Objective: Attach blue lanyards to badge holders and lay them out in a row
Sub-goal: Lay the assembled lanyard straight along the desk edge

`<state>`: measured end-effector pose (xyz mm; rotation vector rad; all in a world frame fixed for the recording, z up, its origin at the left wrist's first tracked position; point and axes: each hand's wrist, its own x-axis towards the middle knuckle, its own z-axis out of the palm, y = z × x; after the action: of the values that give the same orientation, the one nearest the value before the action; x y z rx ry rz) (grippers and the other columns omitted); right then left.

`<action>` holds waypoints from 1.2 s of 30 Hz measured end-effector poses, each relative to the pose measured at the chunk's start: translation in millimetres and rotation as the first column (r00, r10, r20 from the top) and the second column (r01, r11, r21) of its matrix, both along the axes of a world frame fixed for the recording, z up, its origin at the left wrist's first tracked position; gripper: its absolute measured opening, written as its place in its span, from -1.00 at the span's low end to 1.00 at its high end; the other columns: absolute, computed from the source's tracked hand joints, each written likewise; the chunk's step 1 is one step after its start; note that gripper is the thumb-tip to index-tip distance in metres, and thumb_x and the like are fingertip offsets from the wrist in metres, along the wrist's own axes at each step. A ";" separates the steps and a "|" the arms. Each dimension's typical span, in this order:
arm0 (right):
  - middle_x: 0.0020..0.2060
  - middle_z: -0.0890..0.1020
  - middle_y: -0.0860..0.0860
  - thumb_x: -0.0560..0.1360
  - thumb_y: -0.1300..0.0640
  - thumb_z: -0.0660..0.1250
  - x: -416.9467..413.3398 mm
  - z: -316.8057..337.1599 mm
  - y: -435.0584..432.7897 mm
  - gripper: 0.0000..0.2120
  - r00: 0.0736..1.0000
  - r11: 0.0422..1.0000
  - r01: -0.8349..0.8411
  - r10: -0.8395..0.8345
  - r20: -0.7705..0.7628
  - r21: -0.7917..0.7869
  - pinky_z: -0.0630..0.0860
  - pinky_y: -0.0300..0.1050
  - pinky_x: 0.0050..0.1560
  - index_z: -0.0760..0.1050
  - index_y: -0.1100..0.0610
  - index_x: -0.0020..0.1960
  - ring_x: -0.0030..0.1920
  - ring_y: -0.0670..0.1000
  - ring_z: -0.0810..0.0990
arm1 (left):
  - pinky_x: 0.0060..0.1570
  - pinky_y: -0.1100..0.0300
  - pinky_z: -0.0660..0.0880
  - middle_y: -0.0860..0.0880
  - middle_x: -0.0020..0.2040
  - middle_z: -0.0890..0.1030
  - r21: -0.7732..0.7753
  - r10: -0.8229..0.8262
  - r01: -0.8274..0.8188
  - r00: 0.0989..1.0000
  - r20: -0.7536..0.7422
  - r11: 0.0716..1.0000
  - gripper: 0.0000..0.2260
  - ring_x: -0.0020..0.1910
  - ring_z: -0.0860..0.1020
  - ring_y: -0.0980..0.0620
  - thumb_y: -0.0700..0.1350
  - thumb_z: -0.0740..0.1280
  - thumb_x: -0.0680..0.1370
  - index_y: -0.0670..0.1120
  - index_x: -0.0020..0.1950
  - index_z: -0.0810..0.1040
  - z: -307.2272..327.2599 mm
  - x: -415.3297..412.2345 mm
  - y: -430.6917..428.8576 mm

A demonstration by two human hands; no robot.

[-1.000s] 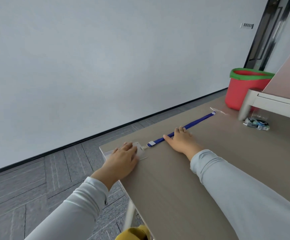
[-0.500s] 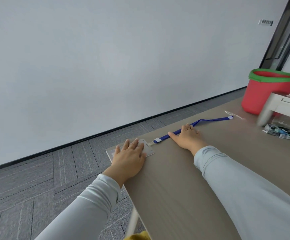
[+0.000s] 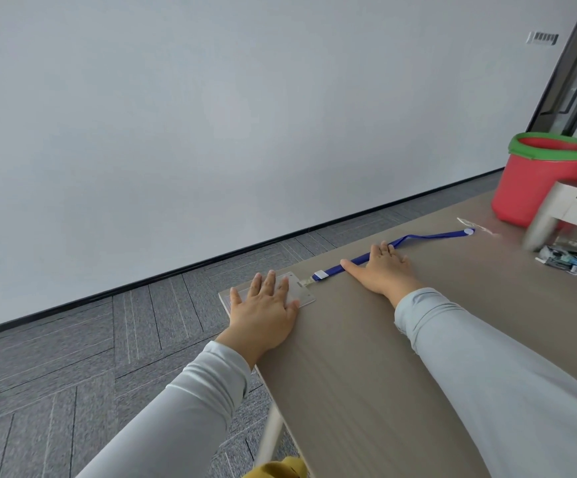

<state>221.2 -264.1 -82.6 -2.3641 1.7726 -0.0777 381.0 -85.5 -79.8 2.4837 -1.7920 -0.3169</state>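
The clear, flat plastic badge holder lies at the far left corner of the grey-brown wooden table, and the head view, the only one you have, shows your left hand spread flat on it, fingers open, pressing and gripping nothing. That pins the holder near the table's edge, likely so it cannot slip off while you work the strap. The blue fabric lanyard is clipped to the holder's right end and runs right and far toward the red plastic bucket with a green rim. Your right hand lies palm-down and open on the strap near the clip, probably smoothing it straight. To the right, a small pile of wrapped packets sits well apart from both hands.
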 end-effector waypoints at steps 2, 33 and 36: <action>0.54 -0.05 0.12 0.42 -0.44 -0.01 -0.3 0.4 0.1 -0.07 1.000 1.000 -0.005 0.005 0.002 -0.008 -0.07 0.10 0.51 -0.09 0.18 0.53 0.54 0.08 -0.09 | 0.40 -0.20 -0.22 0.01 0.55 -0.16 -0.005 0.003 -0.003 1.000 -0.003 1.000 -0.50 0.51 -0.20 0.00 0.15 -0.13 0.61 0.04 0.53 -0.10 0.3 -0.5 0.1; 0.32 0.47 0.11 0.55 0.30 0.02 -81.9 9.1 -88.2 -0.56 0.997 0.994 0.011 -0.003 0.076 -0.106 0.41 0.01 0.28 0.35 0.10 0.39 0.29 0.15 0.44 | 0.19 0.03 0.43 -0.03 0.26 0.44 -0.094 -0.553 0.568 0.821 0.141 0.818 -0.67 0.20 0.42 -0.05 -0.18 0.08 0.60 -0.04 0.33 0.44 28.7 -65.0 -165.3; 0.21 0.56 0.13 0.57 0.24 0.05 -79.6 3.2 -94.0 -0.65 0.987 0.987 0.010 0.015 0.157 -0.159 0.45 0.02 0.21 0.46 0.14 0.28 0.20 0.14 0.50 | 0.16 0.05 0.45 -0.01 0.23 0.46 -0.104 -0.560 0.576 0.815 0.150 0.811 -0.69 0.17 0.44 -0.03 -0.19 0.11 0.60 -0.03 0.29 0.49 23.9 -57.7 -170.1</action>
<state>141.7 -358.1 -79.4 -2.3908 1.7479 -0.4105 323.2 -255.7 -55.9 1.8416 -2.4827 -0.0612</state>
